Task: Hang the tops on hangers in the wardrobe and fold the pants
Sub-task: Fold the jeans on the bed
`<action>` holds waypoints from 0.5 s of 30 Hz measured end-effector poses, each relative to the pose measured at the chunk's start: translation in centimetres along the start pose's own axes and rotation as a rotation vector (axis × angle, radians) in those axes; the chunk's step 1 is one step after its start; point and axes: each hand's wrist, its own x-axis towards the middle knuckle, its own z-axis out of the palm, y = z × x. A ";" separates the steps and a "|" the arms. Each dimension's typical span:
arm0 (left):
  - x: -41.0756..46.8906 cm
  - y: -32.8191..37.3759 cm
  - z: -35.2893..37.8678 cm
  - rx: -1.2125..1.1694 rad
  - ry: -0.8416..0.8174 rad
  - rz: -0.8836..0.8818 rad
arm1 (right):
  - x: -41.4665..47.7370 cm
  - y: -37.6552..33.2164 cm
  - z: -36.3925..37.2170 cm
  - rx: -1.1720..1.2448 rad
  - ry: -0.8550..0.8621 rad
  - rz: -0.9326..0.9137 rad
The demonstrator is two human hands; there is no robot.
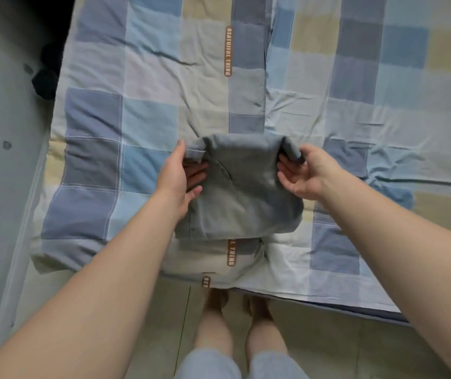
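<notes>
Grey pants, 1 pair, 1 checked quilt, left grip, right grip, 2 grips pinching pants

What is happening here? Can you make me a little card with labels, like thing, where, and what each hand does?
thing: grey pants, folded into a small bundle
where: on the checked quilt, near the bed's front edge
left hand: grips the left end of the top fold, thumb above, fingers under
right hand: pinches the right end of the top fold
below: tiled floor and the person's bare feet
step: folding the pants, not yet let go
</notes>
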 end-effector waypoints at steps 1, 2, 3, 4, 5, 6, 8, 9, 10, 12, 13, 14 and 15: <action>1.6 -0.1 0.5 0.062 0.013 0.065 | 1.5 -0.3 0.8 -0.049 -0.018 -0.021; 3.2 -0.6 0.7 0.142 0.033 0.136 | 3.1 -0.2 1.5 -0.131 -0.029 -0.044; 4.6 -1.4 0.8 0.243 0.045 0.195 | 4.8 0.3 1.8 -0.267 -0.021 -0.088; 6.1 -2.5 0.7 0.375 0.028 0.234 | 6.3 1.1 1.9 -0.471 0.000 -0.163; 7.4 -3.9 0.4 0.578 -0.013 0.250 | 7.7 2.2 1.7 -0.714 0.014 -0.250; 8.4 -5.5 0.0 0.859 -0.039 0.257 | 9.1 3.5 1.2 -0.966 -0.007 -0.317; 9.6 -8.7 -1.2 1.357 -0.040 0.299 | 10.9 6.1 0.0 -1.397 -0.125 -0.330; 9.8 -9.9 -1.7 1.471 -0.041 0.327 | 11.4 7.2 -0.7 -1.527 -0.165 -0.313; 9.8 -10.9 -2.1 1.518 -0.034 0.361 | 11.8 8.1 -1.5 -1.596 -0.172 -0.315; 9.7 -12.1 -2.7 1.519 0.031 0.451 | 12.0 8.9 -2.5 -1.596 -0.114 -0.394; 9.7 -12.2 -2.7 1.510 0.082 0.493 | 12.0 9.1 -3.0 -1.558 -0.069 -0.463; 9.6 -12.1 -2.6 1.486 0.141 0.514 | 11.8 9.2 -3.4 -1.519 -0.016 -0.537; 9.8 -11.9 -2.3 1.430 0.211 0.505 | 11.6 9.3 -3.9 -1.498 0.038 -0.602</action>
